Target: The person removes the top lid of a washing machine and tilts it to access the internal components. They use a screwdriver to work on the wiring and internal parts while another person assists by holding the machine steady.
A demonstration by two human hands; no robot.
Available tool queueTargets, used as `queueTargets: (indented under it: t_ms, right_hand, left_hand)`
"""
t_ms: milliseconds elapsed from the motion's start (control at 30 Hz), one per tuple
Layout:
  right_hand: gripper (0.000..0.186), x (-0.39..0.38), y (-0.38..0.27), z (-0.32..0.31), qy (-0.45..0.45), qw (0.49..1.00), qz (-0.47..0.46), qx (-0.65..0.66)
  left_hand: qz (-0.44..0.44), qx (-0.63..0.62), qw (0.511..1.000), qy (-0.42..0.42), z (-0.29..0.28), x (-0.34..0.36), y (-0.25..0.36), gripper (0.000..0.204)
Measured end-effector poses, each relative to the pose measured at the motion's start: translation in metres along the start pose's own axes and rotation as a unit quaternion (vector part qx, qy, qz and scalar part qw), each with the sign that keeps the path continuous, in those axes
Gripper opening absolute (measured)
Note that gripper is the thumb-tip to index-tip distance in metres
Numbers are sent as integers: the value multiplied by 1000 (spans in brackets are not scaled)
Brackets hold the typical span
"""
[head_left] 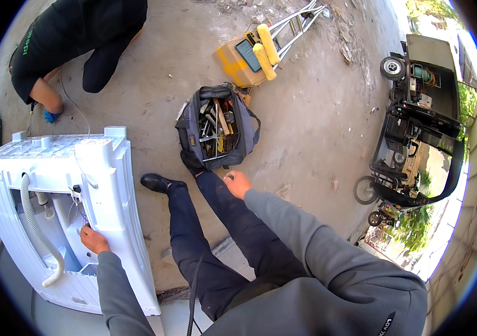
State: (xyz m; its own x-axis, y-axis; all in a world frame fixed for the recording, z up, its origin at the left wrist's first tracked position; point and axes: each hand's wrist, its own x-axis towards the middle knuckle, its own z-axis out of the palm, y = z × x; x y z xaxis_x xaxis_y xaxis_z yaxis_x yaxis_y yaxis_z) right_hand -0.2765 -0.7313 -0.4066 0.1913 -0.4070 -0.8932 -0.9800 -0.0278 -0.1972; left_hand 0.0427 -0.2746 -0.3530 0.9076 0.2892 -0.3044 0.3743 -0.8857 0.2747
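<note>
A white washing machine (116, 210) lies on the left, its service opening facing up. My left hand (94, 239) reaches into that opening with fingers pinched together beside thin wires (77, 206); what they grip is too small to tell. A ribbed grey drain hose (32, 215) curves out of the opening's left side. Over my leg, my right hand (237, 183) hovers with its fingers curled in, and whether it holds anything is hidden. Just beyond it stands an open grey-black tool bag (248, 133) full of hand tools.
A co-worker in black (79, 42) bends at the far left, a blue-gloved hand (52, 116) near the machine. Past the bag are a cardboard box (233, 63) with a phone (248, 55) on top and a metal-framed thing with yellow pads (268, 45). A cargo tricycle (398, 162) stands right.
</note>
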Motion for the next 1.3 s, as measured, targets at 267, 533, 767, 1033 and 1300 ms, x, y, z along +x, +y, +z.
queueTargets:
  t_ms: [267,533,767,1033,1300]
  right_hand:
    - [34,-28,-34,8,-27,999,-20,-17]
    - [36,-43,-52,52,-77,996,-45,-16]
    - [35,-42,-51,61,-99,993,-42,-44]
    - [31,-19,-28,46,-86,992,-33,-84]
    - [32,-11,-48,28,-73,988,-41,-126]
  left_hand:
    - [23,40,999,12,2,2,1,42]
    - [-7,29,1000,1,-3,-7,22,44]
    - [-11,39,999,2,-4,-10,30,43]
    - [-17,24,1000,-4,-8,-13,36,42]
    - [-17,23,1000,7,-6,-14,36,42]
